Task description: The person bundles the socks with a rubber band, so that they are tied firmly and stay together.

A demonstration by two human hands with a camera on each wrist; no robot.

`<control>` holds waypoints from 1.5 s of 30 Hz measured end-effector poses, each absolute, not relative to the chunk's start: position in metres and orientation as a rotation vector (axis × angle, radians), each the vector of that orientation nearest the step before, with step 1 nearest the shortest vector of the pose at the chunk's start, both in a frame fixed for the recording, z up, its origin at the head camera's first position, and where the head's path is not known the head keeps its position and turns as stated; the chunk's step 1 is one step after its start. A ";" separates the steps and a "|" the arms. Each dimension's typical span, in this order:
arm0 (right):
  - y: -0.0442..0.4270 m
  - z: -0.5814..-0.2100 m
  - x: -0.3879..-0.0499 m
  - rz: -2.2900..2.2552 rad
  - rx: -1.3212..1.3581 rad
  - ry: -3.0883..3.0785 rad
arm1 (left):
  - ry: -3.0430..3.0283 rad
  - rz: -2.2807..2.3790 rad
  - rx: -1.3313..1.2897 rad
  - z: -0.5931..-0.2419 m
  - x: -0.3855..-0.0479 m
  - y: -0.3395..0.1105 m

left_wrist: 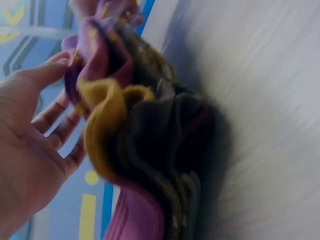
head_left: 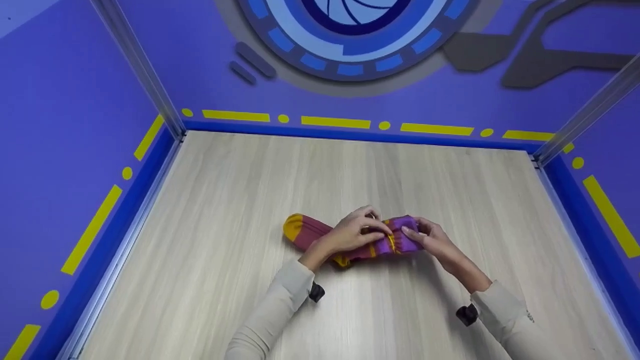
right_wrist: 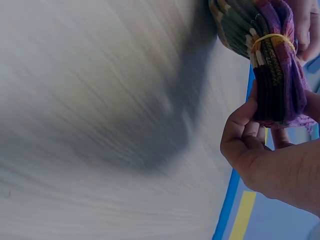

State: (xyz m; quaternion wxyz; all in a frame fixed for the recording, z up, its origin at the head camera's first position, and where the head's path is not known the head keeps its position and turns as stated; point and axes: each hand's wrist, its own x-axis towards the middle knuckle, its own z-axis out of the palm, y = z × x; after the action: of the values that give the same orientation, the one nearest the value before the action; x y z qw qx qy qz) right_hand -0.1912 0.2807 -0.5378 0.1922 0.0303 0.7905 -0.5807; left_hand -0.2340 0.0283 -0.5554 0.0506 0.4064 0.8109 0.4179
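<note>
A bundle of layered socks point(head_left: 312, 231), maroon and purple with mustard toes and heels, lies across the table in front of me. A thin yellow rubber band point(right_wrist: 272, 36) runs round it near the cuffs, as the right wrist view shows. My left hand point(head_left: 347, 234) reaches over the bundle, thumb and forefinger pinching at the band; its other fingers point(left_wrist: 59, 134) spread loosely beside the socks. At the cuff end, my right hand point(head_left: 441, 246) grips the bundle, thumb on top and fingers beneath. Dark inner layers point(left_wrist: 155, 125) show from the left wrist.
The pale wood-grain table point(head_left: 240, 175) is bounded by blue-purple panels point(head_left: 425, 107) with yellow dashes at the back and both sides. Metal posts point(head_left: 145, 65) stand at the back corners. Small black devices point(head_left: 467, 315) sit at both wrists.
</note>
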 end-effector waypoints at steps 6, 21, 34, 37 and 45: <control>0.282 -0.538 -0.192 -1.612 0.085 2.200 | 2.682 0.865 1.365 -0.554 -0.229 0.028; 0.301 -0.552 -0.193 -1.531 0.114 2.331 | 2.590 1.024 1.135 -0.550 -0.231 -0.015; 0.316 -0.552 -0.187 -1.429 -0.009 2.795 | 2.813 1.039 0.830 -0.550 -0.210 -0.089; 0.310 -0.553 -0.184 -1.433 -0.208 2.853 | 2.880 1.016 0.729 -0.550 -0.202 -0.098; 0.295 -0.571 -0.182 -1.286 -0.716 2.847 | 2.986 0.926 0.628 -0.561 -0.192 -0.105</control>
State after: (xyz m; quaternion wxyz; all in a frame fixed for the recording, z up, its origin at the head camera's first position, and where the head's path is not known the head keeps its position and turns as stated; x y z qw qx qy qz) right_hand -0.1821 0.2950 -0.5710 -0.0316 -0.2231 0.8878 -0.4012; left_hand -0.1920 -0.1050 -0.5612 -0.0234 0.1969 0.9362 0.2903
